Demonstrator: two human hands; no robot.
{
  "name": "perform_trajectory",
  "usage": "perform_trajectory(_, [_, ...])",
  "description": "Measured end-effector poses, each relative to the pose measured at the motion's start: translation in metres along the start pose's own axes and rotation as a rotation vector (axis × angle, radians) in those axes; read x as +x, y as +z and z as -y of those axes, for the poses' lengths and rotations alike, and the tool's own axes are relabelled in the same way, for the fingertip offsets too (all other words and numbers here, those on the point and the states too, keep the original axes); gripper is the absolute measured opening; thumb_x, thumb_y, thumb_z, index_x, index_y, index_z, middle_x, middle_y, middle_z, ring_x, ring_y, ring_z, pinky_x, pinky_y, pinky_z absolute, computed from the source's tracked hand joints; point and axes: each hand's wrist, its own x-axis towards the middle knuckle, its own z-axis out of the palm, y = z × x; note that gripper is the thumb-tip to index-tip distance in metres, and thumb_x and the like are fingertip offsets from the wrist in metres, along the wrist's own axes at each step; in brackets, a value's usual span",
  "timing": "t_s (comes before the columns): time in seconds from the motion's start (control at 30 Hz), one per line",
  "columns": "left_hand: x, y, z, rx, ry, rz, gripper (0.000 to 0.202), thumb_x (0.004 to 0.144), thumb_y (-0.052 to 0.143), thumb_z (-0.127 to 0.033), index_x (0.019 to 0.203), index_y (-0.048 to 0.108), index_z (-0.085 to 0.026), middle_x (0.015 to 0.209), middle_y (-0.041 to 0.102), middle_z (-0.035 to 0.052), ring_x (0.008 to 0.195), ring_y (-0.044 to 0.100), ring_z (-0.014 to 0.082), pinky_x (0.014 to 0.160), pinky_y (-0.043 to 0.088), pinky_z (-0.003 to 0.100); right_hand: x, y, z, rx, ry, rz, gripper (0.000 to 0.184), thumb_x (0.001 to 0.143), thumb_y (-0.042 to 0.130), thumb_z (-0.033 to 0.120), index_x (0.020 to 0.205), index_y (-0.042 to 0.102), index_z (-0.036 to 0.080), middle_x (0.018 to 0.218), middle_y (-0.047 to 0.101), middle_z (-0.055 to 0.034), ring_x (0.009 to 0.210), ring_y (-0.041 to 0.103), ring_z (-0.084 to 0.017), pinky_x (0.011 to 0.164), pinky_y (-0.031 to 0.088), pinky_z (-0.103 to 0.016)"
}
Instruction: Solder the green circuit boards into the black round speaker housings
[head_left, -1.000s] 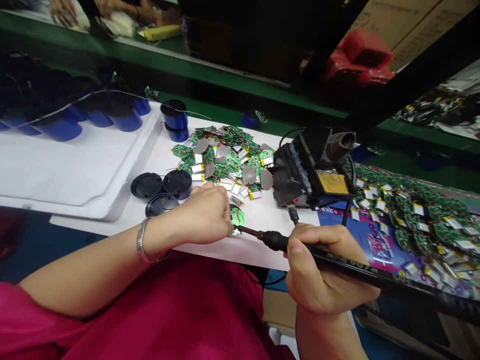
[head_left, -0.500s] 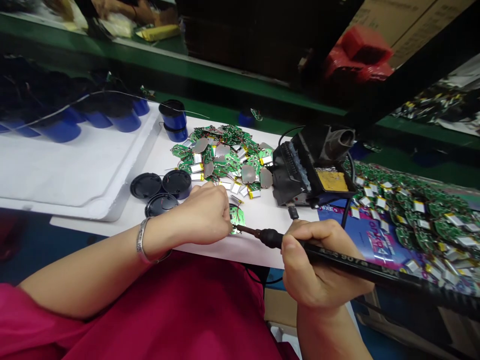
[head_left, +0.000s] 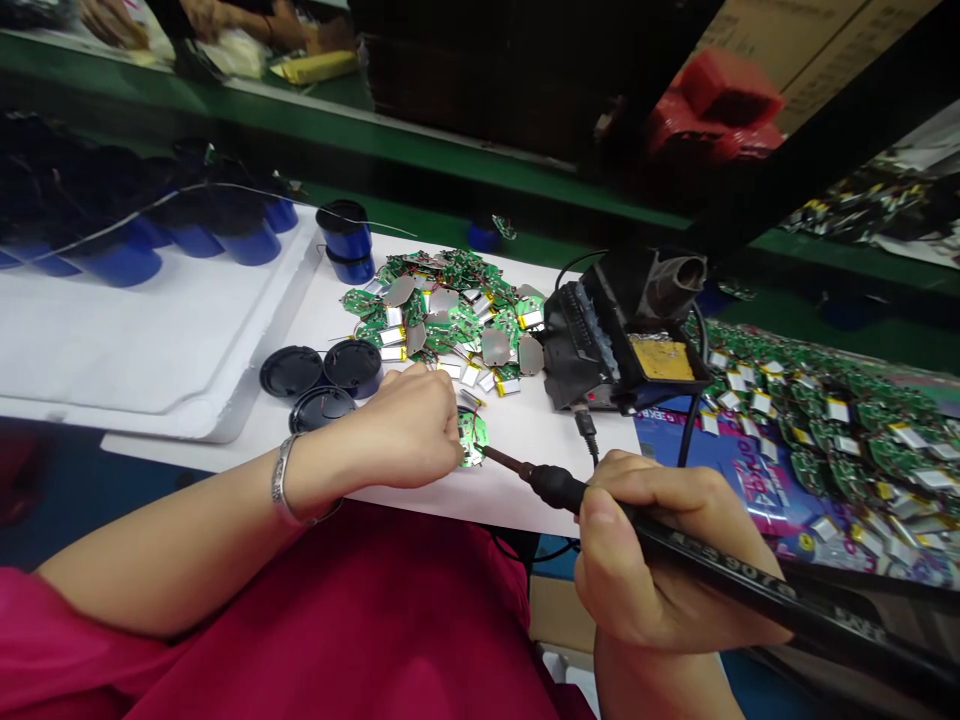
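My right hand [head_left: 667, 560] is closed around the black handle of a soldering iron [head_left: 559, 487]. Its brown tip points left, at the right side of a small green circuit board [head_left: 473, 432] on the white work surface. I cannot tell whether tip and board touch. My left hand [head_left: 412, 425], with a metal bracelet on the wrist, is closed against the board's left side. Its curled fingertips face away from me, so what they grip is hidden. A small silver battery [head_left: 472, 398] lies just above the board. Black round lids or cups [head_left: 322, 408] sit left of this hand.
Green boards with silver batteries are heaped [head_left: 450, 310] behind my hands. A black soldering stand [head_left: 585, 345] with a yellow sponge [head_left: 661, 358] stands right of them. More boards [head_left: 840, 420] spread farther right. Blue cups [head_left: 247, 235] stand in a white foam tray [head_left: 150, 340]. Another person's hands show beyond the partition.
My right hand has drawn back right and slightly down with the soldering iron, its tip shifting right across the board. My left hand has hardly moved.
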Motion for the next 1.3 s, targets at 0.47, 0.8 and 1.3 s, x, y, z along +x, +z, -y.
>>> perform_trajectory(0.47, [-0.001, 0.003, 0.004, -0.003, 0.012, 0.002, 0.013, 0.066, 0.059, -0.013, 0.055, 0.063, -0.019, 0.082, 0.064, 0.0062, 0.086, 0.056, 0.0248, 0.08, 0.042, 0.038, -0.011, 0.012, -0.01, -0.062, 0.093, -0.327, 0.009, 0.082, 0.068, 0.016, 0.091, 0.071, 0.018, 0.075, 0.069, -0.0009, 0.057, 0.066, -0.017, 0.05, 0.053, -0.032])
perform_trajectory(0.8, [-0.005, 0.005, 0.009, -0.033, 0.073, -0.051, 0.014, 0.073, 0.061, -0.017, 0.059, 0.064, -0.018, 0.083, 0.063, 0.0051, 0.086, 0.054, 0.0231, 0.081, 0.042, 0.037, -0.025, 0.027, -0.025, -0.001, -0.136, 0.061, 0.046, 0.088, 0.062, 0.007, 0.131, 0.059, 0.025, 0.104, 0.076, -0.005, 0.09, 0.074, -0.02, 0.078, 0.063, -0.034])
perform_trajectory(1.3, [-0.038, 0.046, 0.033, -0.018, 0.561, -0.634, 0.007, 0.087, 0.066, -0.016, 0.089, 0.069, -0.022, 0.098, 0.062, 0.0059, 0.093, 0.053, 0.0189, 0.085, 0.046, 0.035, -0.041, 0.039, -0.033, -0.066, -0.221, 0.19, 0.044, 0.089, 0.059, 0.005, 0.132, 0.056, 0.018, 0.107, 0.074, -0.0101, 0.099, 0.072, -0.021, 0.085, 0.062, -0.033])
